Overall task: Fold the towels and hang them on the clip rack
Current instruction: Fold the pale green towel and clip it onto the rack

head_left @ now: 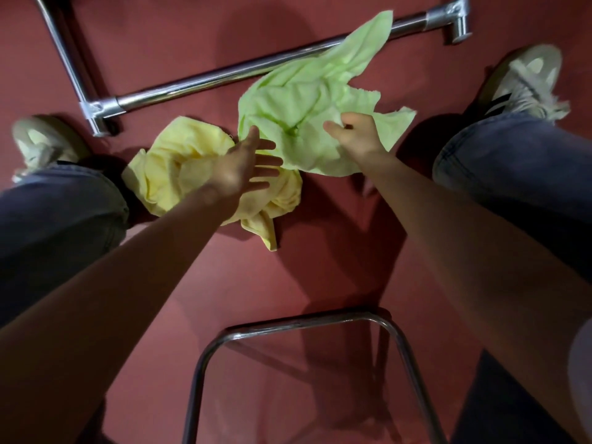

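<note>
A crumpled light-green towel (307,100) is lifted above the red floor, one corner trailing across a metal bar. My right hand (355,134) grips its bunched middle with curled fingers. A crumpled yellow towel (179,168) lies on the floor to the left of it. My left hand (246,168) hovers over the yellow towel with fingers spread and straight, its fingertips at the green towel's lower left edge. No clips of the rack are visible.
The chrome base bar of a rack (205,80) runs diagonally across the floor behind the towels, with an upright tube (64,46) at left. My two shoes (41,145) (528,78) flank the towels. A chrome stool frame (304,325) stands below me.
</note>
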Demonstrator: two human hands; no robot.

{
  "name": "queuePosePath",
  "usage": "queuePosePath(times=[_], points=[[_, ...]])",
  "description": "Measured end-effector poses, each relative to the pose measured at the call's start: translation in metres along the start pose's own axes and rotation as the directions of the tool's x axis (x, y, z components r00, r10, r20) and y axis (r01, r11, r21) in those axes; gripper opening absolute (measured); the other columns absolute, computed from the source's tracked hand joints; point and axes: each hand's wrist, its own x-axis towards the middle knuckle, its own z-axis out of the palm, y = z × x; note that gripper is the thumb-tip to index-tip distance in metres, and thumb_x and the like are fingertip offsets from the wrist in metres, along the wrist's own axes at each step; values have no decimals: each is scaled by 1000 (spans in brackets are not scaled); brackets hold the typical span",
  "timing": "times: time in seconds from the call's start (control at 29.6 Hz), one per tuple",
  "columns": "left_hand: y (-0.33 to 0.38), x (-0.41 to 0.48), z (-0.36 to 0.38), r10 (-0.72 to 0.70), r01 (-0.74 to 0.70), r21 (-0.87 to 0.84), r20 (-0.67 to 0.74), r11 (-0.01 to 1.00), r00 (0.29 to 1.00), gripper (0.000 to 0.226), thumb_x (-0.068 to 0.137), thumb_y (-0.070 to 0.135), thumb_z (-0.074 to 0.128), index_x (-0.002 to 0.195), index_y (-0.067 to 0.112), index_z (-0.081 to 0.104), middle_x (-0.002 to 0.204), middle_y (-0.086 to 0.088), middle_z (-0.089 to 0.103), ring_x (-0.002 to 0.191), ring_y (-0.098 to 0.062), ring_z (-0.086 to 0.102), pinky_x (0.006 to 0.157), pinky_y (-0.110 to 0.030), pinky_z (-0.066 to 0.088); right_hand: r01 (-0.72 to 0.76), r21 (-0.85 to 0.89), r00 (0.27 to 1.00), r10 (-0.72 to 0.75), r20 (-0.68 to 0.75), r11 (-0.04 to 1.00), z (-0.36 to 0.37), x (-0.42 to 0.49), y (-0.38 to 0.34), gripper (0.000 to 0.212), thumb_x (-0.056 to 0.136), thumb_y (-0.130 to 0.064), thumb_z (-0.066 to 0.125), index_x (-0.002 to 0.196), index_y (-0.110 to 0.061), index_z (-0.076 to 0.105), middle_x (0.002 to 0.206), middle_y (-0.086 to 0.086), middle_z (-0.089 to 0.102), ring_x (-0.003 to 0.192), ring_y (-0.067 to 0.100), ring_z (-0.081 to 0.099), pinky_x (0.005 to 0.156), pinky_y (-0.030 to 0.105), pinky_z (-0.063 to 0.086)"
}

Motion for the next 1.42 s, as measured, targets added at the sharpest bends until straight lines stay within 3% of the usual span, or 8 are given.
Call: queuePosePath(times=[0.27,0.41,0.64,0.78,0.88,1.08,1.22,1.42], points=[[-5,-71,-12,273,-245,258,-77,934,959,30,93,17,45,121,10,52,126,-14,55,108,-22,52,85,-23,37,147,32,966,-151,210,989,-9,-95,-22,50,81,-5,64,48,-18,29,33,-13,31,36,-1,28,40,14,20],[9,-133,-22,389,-362,281,-44,889,920,29,93,19,46,119,11,55,113,-2,54,102,-9,46,65,2,36,283,-71,916,-248,316,956,-29,-146,-79,50,80,-9,66,46,-19,31,47,-10,29,35,0,29,40,14,21],[6,-279,-25,645,-634,143,-48,760,762,19,93,15,46,96,13,64,86,14,61,74,14,56,66,6,36,462,-204,805,-311,505,863,-47,-277,-152,49,81,-14,65,48,-19,29,41,-12,26,37,3,27,41,17,20],[-20,-340,-23,810,-803,114,-33,586,586,12,81,23,53,73,21,62,69,22,65,68,11,56,66,-4,41,547,-215,756,-367,543,809,-45,-343,-174,44,79,-13,67,43,-19,44,50,-3,30,46,4,32,46,21,25],[-36,-358,-23,850,-845,86,-60,527,524,15,78,24,55,73,12,63,70,15,65,68,5,57,66,-7,42,536,-209,745,-341,574,818,-44,-371,-177,37,78,-16,67,45,-26,56,55,7,37,56,22,38,53,32,29],[-66,-391,-23,906,-908,85,-148,411,396,31,73,39,55,70,9,61,68,16,64,67,3,57,66,-8,43,589,-148,687,-396,610,794,-35,-417,-173,35,78,-14,69,48,-19,51,45,-12,34,46,-1,32,45,13,24],[-73,-401,-23,923,-917,142,-161,372,350,25,79,41,49,72,19,59,72,2,64,67,-7,58,66,-19,47,566,-93,696,-414,587,819,-33,-426,-160,26,75,-25,71,63,-8,55,57,-5,39,58,7,36,53,21,27],[-62,-431,-34,894,-946,63,-354,317,276,22,75,45,45,69,25,50,59,11,53,52,3,45,52,-9,38,566,-146,711,-391,585,811,-47,-425,-143,54,60,-49,65,67,2,51,64,6,38,61,18,34,55,29,25]])
